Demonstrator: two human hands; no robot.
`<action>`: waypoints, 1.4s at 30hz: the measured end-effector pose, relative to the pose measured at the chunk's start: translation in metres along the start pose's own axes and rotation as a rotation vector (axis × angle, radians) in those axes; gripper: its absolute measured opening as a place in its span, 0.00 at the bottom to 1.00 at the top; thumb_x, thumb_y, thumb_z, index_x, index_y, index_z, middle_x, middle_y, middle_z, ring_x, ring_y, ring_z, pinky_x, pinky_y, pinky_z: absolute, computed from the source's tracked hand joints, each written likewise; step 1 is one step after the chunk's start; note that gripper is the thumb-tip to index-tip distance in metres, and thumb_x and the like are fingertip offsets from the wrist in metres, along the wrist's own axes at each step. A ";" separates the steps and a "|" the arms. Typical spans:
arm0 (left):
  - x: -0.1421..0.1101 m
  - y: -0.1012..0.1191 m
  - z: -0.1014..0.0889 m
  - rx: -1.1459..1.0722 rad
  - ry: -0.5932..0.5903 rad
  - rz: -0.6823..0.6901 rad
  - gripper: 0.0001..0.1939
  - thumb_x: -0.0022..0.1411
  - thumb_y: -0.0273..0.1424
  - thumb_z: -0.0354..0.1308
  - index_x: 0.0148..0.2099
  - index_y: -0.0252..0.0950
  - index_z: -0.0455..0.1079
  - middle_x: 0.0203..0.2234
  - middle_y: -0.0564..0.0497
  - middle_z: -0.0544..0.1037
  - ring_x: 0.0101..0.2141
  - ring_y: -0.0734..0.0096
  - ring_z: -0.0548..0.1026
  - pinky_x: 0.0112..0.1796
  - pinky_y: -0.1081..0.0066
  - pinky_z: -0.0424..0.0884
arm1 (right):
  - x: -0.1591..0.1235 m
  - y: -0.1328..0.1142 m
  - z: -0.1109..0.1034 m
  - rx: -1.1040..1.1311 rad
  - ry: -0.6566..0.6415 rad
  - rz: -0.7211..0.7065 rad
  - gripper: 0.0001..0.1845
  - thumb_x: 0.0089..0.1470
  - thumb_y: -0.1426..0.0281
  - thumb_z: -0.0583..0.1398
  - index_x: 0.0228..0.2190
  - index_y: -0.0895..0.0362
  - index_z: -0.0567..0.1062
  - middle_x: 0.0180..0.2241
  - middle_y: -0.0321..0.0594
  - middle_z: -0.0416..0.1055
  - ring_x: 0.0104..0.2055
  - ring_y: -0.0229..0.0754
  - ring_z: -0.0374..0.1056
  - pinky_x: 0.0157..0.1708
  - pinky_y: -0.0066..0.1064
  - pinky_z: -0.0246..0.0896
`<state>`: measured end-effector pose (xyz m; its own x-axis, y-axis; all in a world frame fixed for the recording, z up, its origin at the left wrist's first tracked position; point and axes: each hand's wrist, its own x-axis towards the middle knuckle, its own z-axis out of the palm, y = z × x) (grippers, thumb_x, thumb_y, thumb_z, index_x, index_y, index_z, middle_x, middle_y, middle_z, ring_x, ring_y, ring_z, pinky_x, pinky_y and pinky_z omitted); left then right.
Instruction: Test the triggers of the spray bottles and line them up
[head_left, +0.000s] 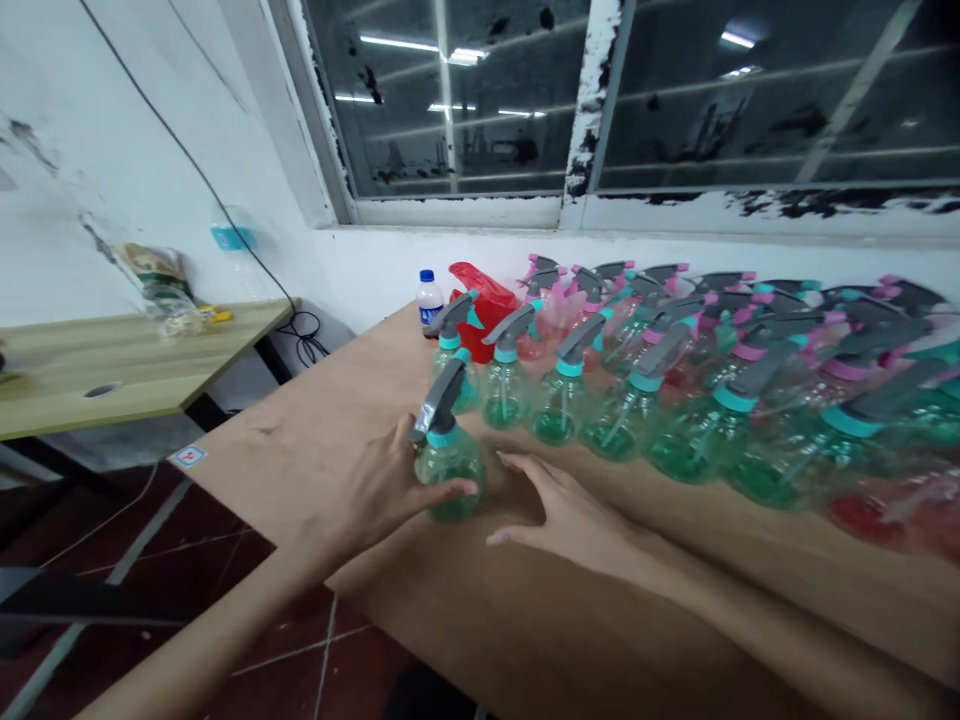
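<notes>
My left hand [390, 485] is wrapped round the side of a clear green spray bottle [454, 465] with a turquoise collar and a grey trigger head. The thumb lies across the bottle's front; the other fingers are partly hidden behind it. The bottle stands upright near the end of the wooden table [322, 440]. Just right of it, my right hand [559, 510] is open, thumb and fingers apart, with nothing in it. Behind both hands runs a row of similar green spray bottles, the nearest being one spray bottle [504, 385] with a turquoise collar.
Spray bottles with pink collars [750, 345] crowd the right and back of the table. A red plastic bag [484, 300] and a small blue-capped bottle [429, 297] stand by the wall. At left is another table [112, 370], across a gap. A cable [187, 150] hangs down the wall.
</notes>
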<state>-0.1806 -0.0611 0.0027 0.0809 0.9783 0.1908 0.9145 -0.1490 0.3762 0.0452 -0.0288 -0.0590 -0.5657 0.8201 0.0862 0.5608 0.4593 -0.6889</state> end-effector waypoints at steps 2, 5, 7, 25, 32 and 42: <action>-0.002 0.024 0.012 -0.038 -0.017 0.043 0.33 0.48 0.56 0.57 0.46 0.36 0.59 0.38 0.43 0.74 0.38 0.53 0.74 0.36 0.58 0.69 | -0.013 0.005 -0.006 0.033 0.034 0.027 0.51 0.36 0.48 0.65 0.58 0.53 0.56 0.59 0.49 0.57 0.60 0.58 0.53 0.54 0.54 0.54; -0.001 0.061 0.031 -0.026 -0.053 0.088 0.35 0.45 0.59 0.56 0.44 0.37 0.59 0.36 0.43 0.75 0.37 0.50 0.75 0.35 0.58 0.69 | -0.035 0.016 -0.017 0.098 0.094 0.020 0.54 0.33 0.49 0.66 0.59 0.49 0.53 0.58 0.46 0.58 0.59 0.57 0.54 0.53 0.51 0.56; 0.001 0.086 0.044 0.019 -0.059 0.109 0.37 0.42 0.62 0.55 0.42 0.36 0.60 0.32 0.43 0.75 0.35 0.48 0.75 0.33 0.56 0.70 | -0.051 0.024 -0.024 0.135 0.127 0.032 0.53 0.33 0.49 0.67 0.58 0.49 0.53 0.57 0.45 0.60 0.58 0.55 0.56 0.52 0.50 0.58; 0.056 0.183 0.067 -0.506 -0.309 0.491 0.31 0.53 0.44 0.60 0.56 0.40 0.55 0.41 0.48 0.73 0.41 0.59 0.73 0.41 0.59 0.70 | -0.097 0.070 -0.061 0.115 0.360 0.002 0.53 0.31 0.51 0.68 0.56 0.53 0.55 0.53 0.47 0.60 0.56 0.56 0.56 0.52 0.50 0.56; 0.063 0.194 0.076 -0.764 -0.334 0.427 0.20 0.57 0.38 0.58 0.51 0.39 0.64 0.45 0.48 0.73 0.45 0.60 0.72 0.43 0.64 0.71 | -0.089 0.066 -0.050 0.068 0.459 -0.044 0.53 0.33 0.48 0.66 0.56 0.55 0.53 0.54 0.49 0.58 0.57 0.54 0.55 0.54 0.46 0.55; 0.066 0.188 0.081 -0.652 -0.221 0.411 0.17 0.54 0.31 0.51 0.47 0.42 0.67 0.26 0.55 0.75 0.30 0.65 0.75 0.33 0.67 0.73 | -0.103 0.080 -0.075 -0.023 0.234 -0.042 0.48 0.44 0.48 0.61 0.59 0.54 0.49 0.57 0.49 0.57 0.59 0.52 0.55 0.55 0.47 0.55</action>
<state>0.0290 -0.0125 0.0123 0.4998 0.8226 0.2712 0.3840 -0.4912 0.7819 0.1936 -0.0507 -0.0696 -0.4346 0.8556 0.2811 0.5546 0.5002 -0.6650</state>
